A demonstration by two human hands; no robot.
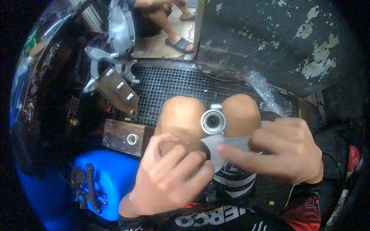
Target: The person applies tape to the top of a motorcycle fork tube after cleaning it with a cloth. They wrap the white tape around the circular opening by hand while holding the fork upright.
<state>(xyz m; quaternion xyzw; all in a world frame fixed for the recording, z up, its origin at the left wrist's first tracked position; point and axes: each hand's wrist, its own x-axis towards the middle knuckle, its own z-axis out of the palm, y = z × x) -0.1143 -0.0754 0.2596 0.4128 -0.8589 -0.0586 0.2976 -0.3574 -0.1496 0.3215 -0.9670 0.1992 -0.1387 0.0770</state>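
Between my bare knees stands a silver metal cylindrical part [213, 121] with a round open bore facing up and a small lug at its far side. Just below it lies a light grey, sheet-like piece [216, 149], its material unclear. My left hand [173, 173] is closed beside this piece, fingers curled under and fingertips hidden; what they grip cannot be made out. My right hand [285, 150] reaches in from the right, slightly blurred, its index finger stretched out to the grey piece and the other fingers bent. Nothing shows in its grasp.
A wooden block [125, 136] with a white ring [132, 139] on it and a blue plastic container [111, 169] stand left. Grey metal castings [121, 32] lie beyond. Black perforated matting [169, 79] covers the floor; clear plastic wrap [266, 90] lies right. Another person's sandalled foot [180, 44] is ahead.
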